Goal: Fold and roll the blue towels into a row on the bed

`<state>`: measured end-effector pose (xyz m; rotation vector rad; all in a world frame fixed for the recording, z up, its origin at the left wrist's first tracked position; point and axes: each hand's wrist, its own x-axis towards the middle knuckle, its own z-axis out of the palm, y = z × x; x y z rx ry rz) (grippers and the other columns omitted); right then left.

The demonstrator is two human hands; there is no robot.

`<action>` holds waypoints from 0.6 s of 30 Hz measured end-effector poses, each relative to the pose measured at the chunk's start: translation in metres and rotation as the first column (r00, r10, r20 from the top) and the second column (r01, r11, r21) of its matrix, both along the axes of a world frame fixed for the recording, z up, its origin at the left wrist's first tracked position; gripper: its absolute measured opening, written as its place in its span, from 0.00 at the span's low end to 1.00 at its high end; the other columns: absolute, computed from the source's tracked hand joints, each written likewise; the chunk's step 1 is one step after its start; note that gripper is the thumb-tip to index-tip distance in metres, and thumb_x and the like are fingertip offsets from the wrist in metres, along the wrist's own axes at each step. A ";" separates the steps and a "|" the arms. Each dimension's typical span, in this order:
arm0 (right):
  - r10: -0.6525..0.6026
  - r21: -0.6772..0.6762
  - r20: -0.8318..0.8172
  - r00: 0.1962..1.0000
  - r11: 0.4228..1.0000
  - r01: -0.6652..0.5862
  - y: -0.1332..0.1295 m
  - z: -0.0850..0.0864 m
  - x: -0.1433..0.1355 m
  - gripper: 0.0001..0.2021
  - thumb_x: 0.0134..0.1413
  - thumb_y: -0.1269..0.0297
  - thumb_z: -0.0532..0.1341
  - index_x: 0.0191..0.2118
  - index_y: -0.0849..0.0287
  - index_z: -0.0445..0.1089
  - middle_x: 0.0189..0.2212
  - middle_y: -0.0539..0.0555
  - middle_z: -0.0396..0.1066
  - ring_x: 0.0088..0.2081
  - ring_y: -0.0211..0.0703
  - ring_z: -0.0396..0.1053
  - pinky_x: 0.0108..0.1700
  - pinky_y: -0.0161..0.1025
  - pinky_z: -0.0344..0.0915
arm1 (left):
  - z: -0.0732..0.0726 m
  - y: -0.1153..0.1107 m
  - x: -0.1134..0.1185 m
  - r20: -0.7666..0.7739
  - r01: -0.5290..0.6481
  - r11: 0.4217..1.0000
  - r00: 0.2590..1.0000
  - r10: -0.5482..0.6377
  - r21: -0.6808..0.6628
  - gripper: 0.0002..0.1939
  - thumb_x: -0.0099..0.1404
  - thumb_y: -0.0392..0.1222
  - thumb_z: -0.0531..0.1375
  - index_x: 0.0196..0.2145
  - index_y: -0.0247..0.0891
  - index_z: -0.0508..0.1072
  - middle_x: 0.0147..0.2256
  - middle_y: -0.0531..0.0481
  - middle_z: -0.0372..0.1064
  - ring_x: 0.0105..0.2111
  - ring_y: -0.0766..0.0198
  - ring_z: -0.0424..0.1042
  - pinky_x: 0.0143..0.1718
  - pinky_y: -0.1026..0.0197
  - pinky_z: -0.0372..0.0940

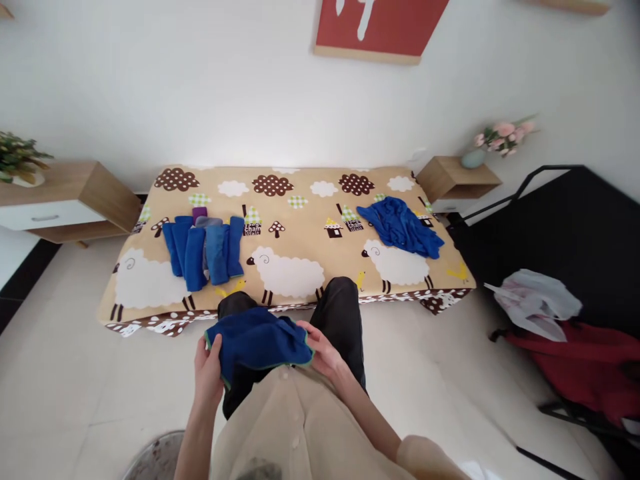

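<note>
A blue towel [260, 340] with a green-stitched edge is stretched between my two hands, above my lap. My left hand [209, 367] pinches its left edge, thumb on top. At the opposite edge, my right hand [323, 350] grips the cloth, some fingers hidden beneath it. On the bed's left side lies a group of rolled or folded towels [195, 257], mostly blue, with a purple one [199, 212] and a greyish one behind. A loose, crumpled blue cloth [400, 225] spreads over the bed's right side.
The low bed [295, 247] has a sheep-print cover. Wooden nightstands stand at its left [75, 200] and right [457, 180], bearing plants. A black folding chair [555, 247] at right holds a plastic bag [537, 300] and red fabric [585, 367]. A round object [155, 457] sits at lower left.
</note>
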<state>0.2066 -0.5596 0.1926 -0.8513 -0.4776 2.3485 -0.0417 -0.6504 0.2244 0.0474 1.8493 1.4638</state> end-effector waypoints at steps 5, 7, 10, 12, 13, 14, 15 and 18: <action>0.082 0.169 0.033 0.996 0.982 -0.087 -0.016 0.028 -0.022 0.17 0.37 0.56 0.77 0.35 0.57 0.80 0.28 0.50 0.74 0.26 0.34 0.67 0.31 0.33 0.64 | 0.005 -0.010 0.007 -0.702 0.321 0.926 0.612 -0.364 -0.199 0.21 0.62 0.53 0.62 0.48 0.39 0.75 0.48 0.40 0.72 0.53 0.47 0.70 0.60 0.41 0.62; 0.106 0.234 0.079 0.991 0.964 -0.122 -0.017 0.030 -0.033 0.16 0.35 0.57 0.77 0.33 0.59 0.81 0.24 0.49 0.72 0.24 0.34 0.65 0.29 0.33 0.63 | 0.019 -0.020 0.023 -0.814 0.489 0.858 0.427 -0.393 -0.158 0.16 0.64 0.49 0.62 0.48 0.40 0.75 0.51 0.40 0.70 0.54 0.50 0.69 0.60 0.44 0.63; 0.109 0.328 0.177 0.978 0.930 -0.164 -0.016 0.029 -0.046 0.13 0.39 0.59 0.75 0.33 0.60 0.82 0.21 0.49 0.72 0.23 0.34 0.64 0.29 0.34 0.63 | 0.037 -0.032 0.048 -0.820 0.755 0.644 0.286 -0.495 -0.125 0.16 0.63 0.44 0.65 0.49 0.43 0.75 0.50 0.42 0.71 0.51 0.53 0.72 0.51 0.51 0.71; 0.067 0.382 0.232 0.970 0.911 -0.154 -0.015 0.028 -0.051 0.11 0.41 0.60 0.73 0.33 0.59 0.83 0.22 0.50 0.74 0.24 0.36 0.66 0.29 0.35 0.64 | 0.041 -0.036 0.061 -0.865 0.789 0.599 0.203 -0.460 -0.134 0.17 0.61 0.41 0.67 0.49 0.44 0.76 0.49 0.42 0.72 0.51 0.53 0.72 0.51 0.50 0.72; 0.038 0.410 0.247 0.968 0.901 -0.140 -0.016 0.028 -0.052 0.10 0.42 0.61 0.72 0.33 0.58 0.83 0.24 0.51 0.76 0.25 0.37 0.68 0.30 0.35 0.65 | 0.039 -0.036 0.065 -0.897 0.775 0.616 0.165 -0.410 -0.139 0.17 0.61 0.38 0.67 0.49 0.45 0.76 0.48 0.43 0.73 0.51 0.53 0.72 0.52 0.50 0.71; 0.010 0.437 0.256 0.967 0.891 -0.125 -0.016 0.028 -0.053 0.09 0.43 0.61 0.72 0.33 0.57 0.83 0.26 0.52 0.77 0.26 0.38 0.69 0.32 0.36 0.67 | 0.037 -0.035 0.067 -0.924 0.757 0.639 0.135 -0.358 -0.137 0.17 0.61 0.35 0.66 0.48 0.46 0.77 0.46 0.43 0.74 0.50 0.54 0.72 0.53 0.51 0.71; -0.012 0.460 0.258 0.966 0.881 -0.113 -0.018 0.028 -0.054 0.09 0.44 0.61 0.71 0.33 0.57 0.83 0.27 0.52 0.78 0.28 0.39 0.71 0.33 0.36 0.68 | 0.035 -0.033 0.067 -0.942 0.746 0.654 0.116 -0.315 -0.126 0.18 0.62 0.32 0.65 0.48 0.46 0.77 0.45 0.44 0.74 0.50 0.55 0.73 0.53 0.52 0.70; -0.054 0.497 0.249 0.967 0.864 -0.080 -0.021 0.028 -0.057 0.09 0.45 0.59 0.71 0.33 0.56 0.83 0.29 0.53 0.79 0.29 0.40 0.73 0.35 0.37 0.70 | 0.033 -0.027 0.061 -0.957 0.763 0.641 0.115 -0.266 -0.087 0.21 0.63 0.27 0.62 0.50 0.46 0.78 0.43 0.46 0.76 0.49 0.58 0.74 0.53 0.56 0.70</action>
